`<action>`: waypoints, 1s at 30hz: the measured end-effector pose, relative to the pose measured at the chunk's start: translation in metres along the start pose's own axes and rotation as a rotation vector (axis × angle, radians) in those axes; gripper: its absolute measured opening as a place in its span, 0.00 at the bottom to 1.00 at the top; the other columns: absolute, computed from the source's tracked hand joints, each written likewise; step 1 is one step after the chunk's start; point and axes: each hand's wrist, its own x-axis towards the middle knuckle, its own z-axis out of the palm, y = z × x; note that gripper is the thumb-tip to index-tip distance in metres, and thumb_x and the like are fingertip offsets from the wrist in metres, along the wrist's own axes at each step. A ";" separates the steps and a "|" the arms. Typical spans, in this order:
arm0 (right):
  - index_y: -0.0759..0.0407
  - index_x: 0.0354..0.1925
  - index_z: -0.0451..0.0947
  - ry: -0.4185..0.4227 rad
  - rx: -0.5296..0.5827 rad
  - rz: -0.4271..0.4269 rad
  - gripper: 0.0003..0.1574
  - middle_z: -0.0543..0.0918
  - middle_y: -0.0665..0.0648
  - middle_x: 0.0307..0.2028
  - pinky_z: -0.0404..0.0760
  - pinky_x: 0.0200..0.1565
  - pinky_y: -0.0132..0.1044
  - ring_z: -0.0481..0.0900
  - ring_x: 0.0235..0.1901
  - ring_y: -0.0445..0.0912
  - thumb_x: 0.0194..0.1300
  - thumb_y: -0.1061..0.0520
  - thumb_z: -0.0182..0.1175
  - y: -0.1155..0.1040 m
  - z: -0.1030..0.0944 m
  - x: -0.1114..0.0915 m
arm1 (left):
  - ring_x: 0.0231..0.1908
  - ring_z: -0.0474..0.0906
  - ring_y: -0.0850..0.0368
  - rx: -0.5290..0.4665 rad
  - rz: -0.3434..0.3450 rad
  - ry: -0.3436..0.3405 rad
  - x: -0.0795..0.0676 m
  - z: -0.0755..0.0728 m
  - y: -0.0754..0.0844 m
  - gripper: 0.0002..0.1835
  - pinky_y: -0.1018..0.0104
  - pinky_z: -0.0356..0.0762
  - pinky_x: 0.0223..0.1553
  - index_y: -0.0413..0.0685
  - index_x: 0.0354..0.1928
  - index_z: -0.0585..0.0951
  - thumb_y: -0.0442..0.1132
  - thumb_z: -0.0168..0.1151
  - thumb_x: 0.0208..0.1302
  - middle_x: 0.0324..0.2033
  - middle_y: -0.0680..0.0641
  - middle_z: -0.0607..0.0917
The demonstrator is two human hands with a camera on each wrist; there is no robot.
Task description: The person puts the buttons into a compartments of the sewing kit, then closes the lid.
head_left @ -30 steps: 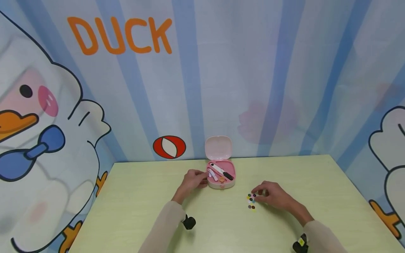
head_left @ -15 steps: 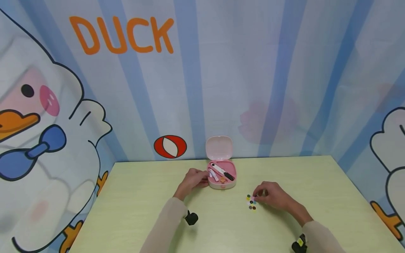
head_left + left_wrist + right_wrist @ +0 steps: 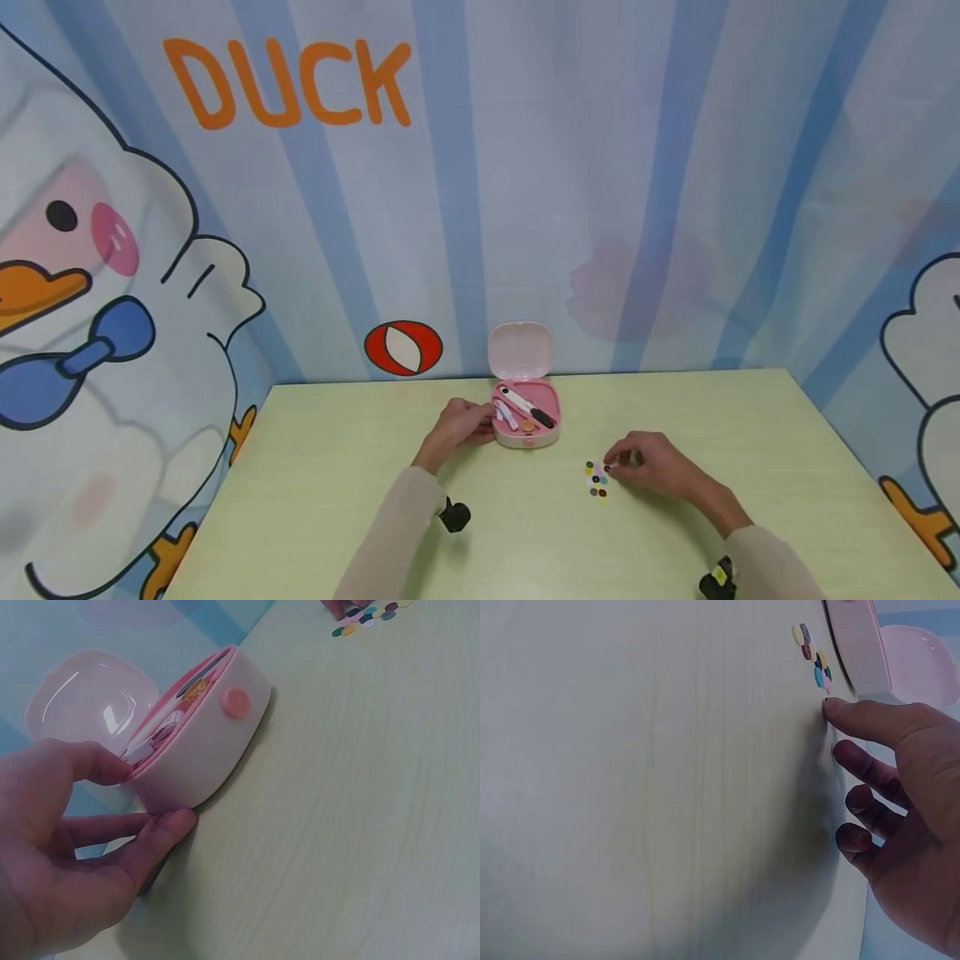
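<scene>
Discs (image 3: 596, 480) share the table (image 3: 540, 533) with a pink box (image 3: 516, 442) the left hand (image 3: 459, 423) holds, right hand (image 3: 649, 462) pinching one.

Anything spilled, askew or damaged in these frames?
Nothing looks spilled, askew or damaged. The pink-and-white plastic box stands upright, lid open; the small round multicoloured discs lie outside it on the pale wood-grain table, but grouped together, not scattered.

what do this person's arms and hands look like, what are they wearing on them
The left hand and right hand are bare, with no gloves. Each arm wears a plain, pale beige cloth sleeve. By the left cuff is a small, blocky black device; by the right cuff, a similar black device with a small yellow patch.
</scene>
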 end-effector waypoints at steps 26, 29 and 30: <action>0.53 0.34 0.87 -0.070 0.010 -0.004 0.04 0.78 0.45 0.26 0.73 0.30 0.32 0.70 0.28 0.37 0.65 0.62 0.71 -0.013 -0.007 0.005 | 0.36 0.86 0.54 0.006 -0.010 0.005 0.000 -0.001 0.001 0.18 0.63 0.87 0.46 0.33 0.52 0.82 0.43 0.62 0.72 0.39 0.42 0.88; 0.53 0.34 0.87 -0.093 0.006 -0.028 0.05 0.78 0.45 0.24 0.73 0.30 0.32 0.70 0.26 0.37 0.65 0.63 0.70 -0.013 -0.010 0.006 | 0.36 0.86 0.54 0.008 -0.012 0.007 0.000 0.000 0.001 0.18 0.63 0.87 0.45 0.33 0.53 0.82 0.43 0.63 0.72 0.39 0.42 0.88; 0.52 0.33 0.87 -0.100 0.001 -0.034 0.06 0.78 0.45 0.24 0.73 0.30 0.32 0.70 0.26 0.37 0.65 0.63 0.70 -0.013 -0.012 0.006 | 0.36 0.86 0.54 0.007 -0.012 0.007 -0.001 0.000 0.002 0.18 0.63 0.87 0.45 0.33 0.53 0.82 0.43 0.63 0.73 0.39 0.42 0.88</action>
